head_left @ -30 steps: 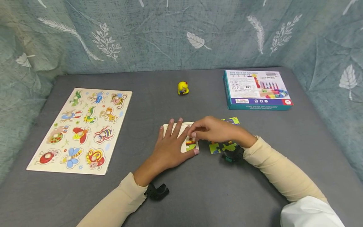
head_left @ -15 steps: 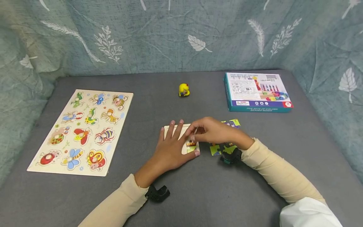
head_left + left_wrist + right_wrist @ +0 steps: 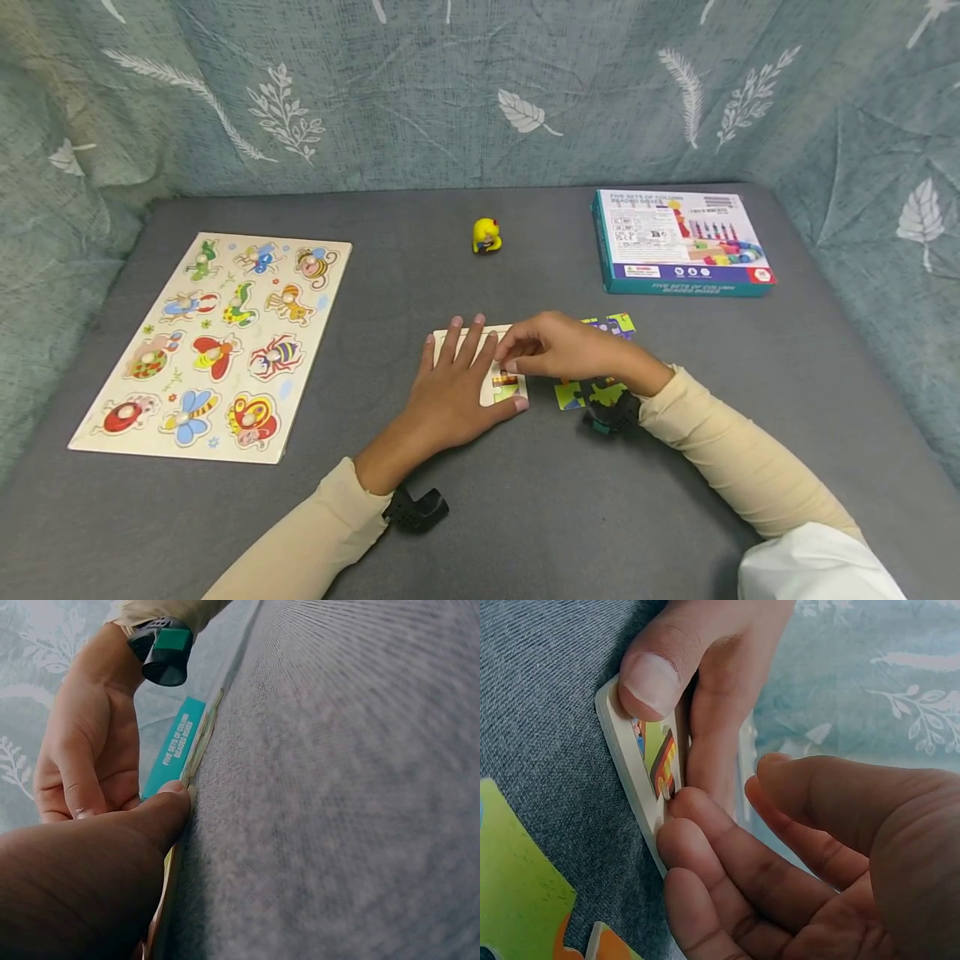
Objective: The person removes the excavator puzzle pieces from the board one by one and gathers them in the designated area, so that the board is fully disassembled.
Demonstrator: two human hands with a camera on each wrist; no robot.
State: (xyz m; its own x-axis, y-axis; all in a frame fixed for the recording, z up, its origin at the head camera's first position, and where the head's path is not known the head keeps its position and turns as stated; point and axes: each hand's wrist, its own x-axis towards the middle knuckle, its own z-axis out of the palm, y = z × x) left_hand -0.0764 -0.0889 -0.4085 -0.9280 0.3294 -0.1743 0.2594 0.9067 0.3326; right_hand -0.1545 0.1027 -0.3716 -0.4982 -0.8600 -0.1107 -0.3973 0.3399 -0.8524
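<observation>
My left hand [image 3: 446, 392] lies with spread fingers over a small wooden jigsaw tray [image 3: 624, 766], its thumb on the near right corner. Printed puzzle pieces [image 3: 506, 388] in green, red and yellow show in the tray beside that thumb. My right hand [image 3: 562, 346] bends over the tray's right side. In the right wrist view, its fingertips [image 3: 684, 844] touch the tray edge, while the thumb stands apart and nothing shows between them. Loose jigsaw pieces [image 3: 570, 395] lie to the right, partly under the right hand. The left hand covers much of the tray.
A wooden insect peg puzzle [image 3: 217, 350] lies at the left. A yellow toy figure [image 3: 487, 237] stands at the back middle, and a teal-edged bead game box [image 3: 684, 242] lies at the back right. Patterned cloth [image 3: 420, 100] hangs behind the grey table [image 3: 525, 517].
Both hands stay nearly in place. The right hand's fingers shift slightly over the tray's right side. The whole view moves a little with the head.
</observation>
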